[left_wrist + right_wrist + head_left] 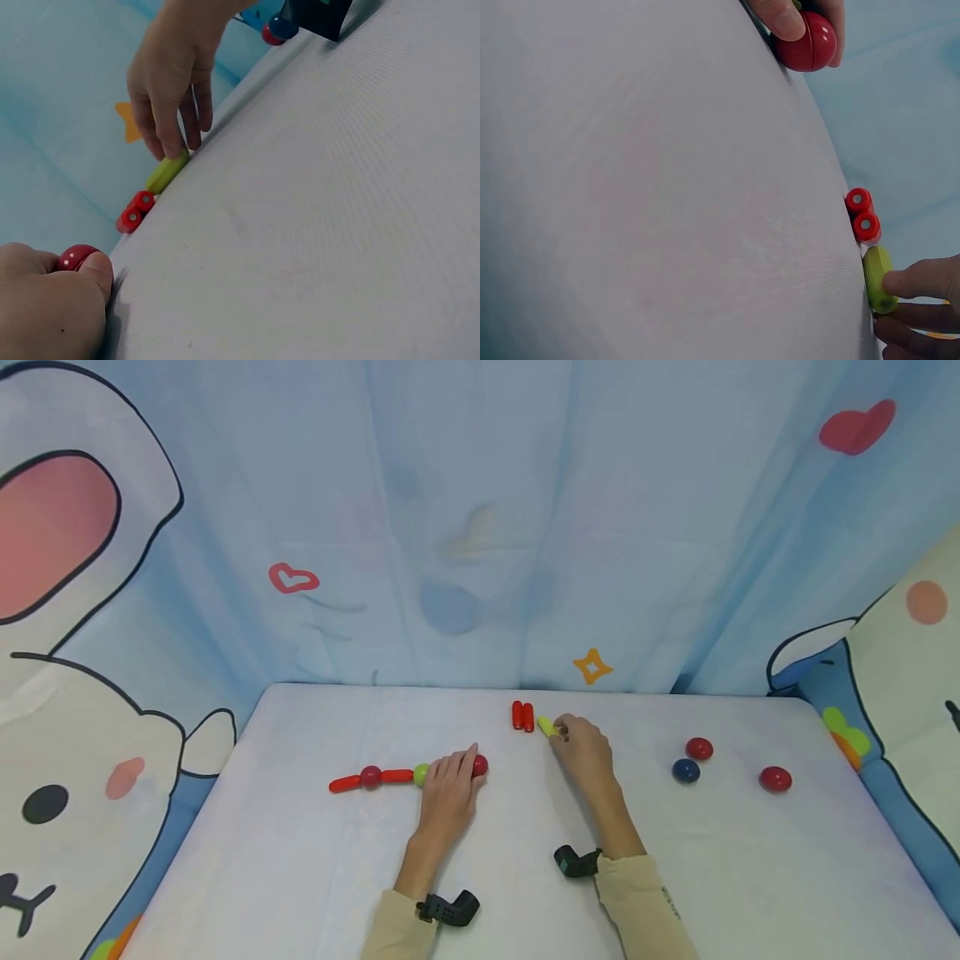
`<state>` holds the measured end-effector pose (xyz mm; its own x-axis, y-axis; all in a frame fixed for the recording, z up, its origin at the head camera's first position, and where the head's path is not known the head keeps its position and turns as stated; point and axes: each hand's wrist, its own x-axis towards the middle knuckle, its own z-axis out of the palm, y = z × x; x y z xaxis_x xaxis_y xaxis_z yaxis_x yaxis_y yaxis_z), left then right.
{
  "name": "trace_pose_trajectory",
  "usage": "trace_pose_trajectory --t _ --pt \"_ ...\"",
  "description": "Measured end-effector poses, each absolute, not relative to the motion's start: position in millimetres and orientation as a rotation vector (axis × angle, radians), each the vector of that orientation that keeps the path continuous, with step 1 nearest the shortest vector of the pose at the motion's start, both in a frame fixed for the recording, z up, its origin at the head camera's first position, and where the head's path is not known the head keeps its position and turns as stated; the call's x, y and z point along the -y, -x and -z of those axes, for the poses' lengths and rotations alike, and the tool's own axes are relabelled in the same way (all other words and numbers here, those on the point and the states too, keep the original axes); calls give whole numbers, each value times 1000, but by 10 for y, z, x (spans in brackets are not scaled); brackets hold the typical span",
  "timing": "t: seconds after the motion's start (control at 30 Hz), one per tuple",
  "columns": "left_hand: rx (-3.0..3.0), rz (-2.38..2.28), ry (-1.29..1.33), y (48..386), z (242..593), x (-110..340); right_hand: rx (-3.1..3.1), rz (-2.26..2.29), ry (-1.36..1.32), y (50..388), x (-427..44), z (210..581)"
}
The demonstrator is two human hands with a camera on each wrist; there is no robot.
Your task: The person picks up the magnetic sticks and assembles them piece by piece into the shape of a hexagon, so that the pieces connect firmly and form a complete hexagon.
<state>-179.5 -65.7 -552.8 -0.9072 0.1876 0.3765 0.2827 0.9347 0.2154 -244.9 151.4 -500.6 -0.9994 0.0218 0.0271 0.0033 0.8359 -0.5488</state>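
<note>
A row of alternating sticks and balls lies on the table: a red stick (345, 784), a red ball (371, 777), a second red stick (397, 776) and a green ball (421, 774). My left hand (448, 785) covers the row's right part and pinches the red ball (808, 46) at its end between thumb and fingers. Farther back, my right hand (583, 750) pinches a yellow-green stick (880, 279) at its near end. Two red sticks (522, 716) with round metal-looking ends lie side by side, just left of that stick.
To the right lie a red ball (699, 748), a blue ball (686, 771) and another red ball (776, 779). A blue printed curtain (480, 527) hangs behind the white-covered table (300, 877).
</note>
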Motion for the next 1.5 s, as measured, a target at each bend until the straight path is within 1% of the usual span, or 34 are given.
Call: trace_pose_trajectory --t 0.2,0.53,0.67,0.9,1.03,1.27,1.5 --pt "2806 414 317 1787 5492 643 2995 -916 -1 2449 -1556 5010" --pt "2781 507 300 1777 5506 629 2832 -1335 61 2515 -1783 4993" --pt "2668 615 262 1791 5524 636 2782 -1523 15 2502 -1729 4954" --pt "2555 708 212 1807 5491 641 2787 -1787 -124 2459 -1492 4927" --pt "2550 732 205 1803 5472 640 2814 -1845 -188 2418 -1393 4927" --pt "2555 715 199 1805 5469 642 2895 -1795 -357 2374 -1333 4953" --pt "2551 674 206 1813 5486 656 2917 -1791 -382 2368 -1304 5013"
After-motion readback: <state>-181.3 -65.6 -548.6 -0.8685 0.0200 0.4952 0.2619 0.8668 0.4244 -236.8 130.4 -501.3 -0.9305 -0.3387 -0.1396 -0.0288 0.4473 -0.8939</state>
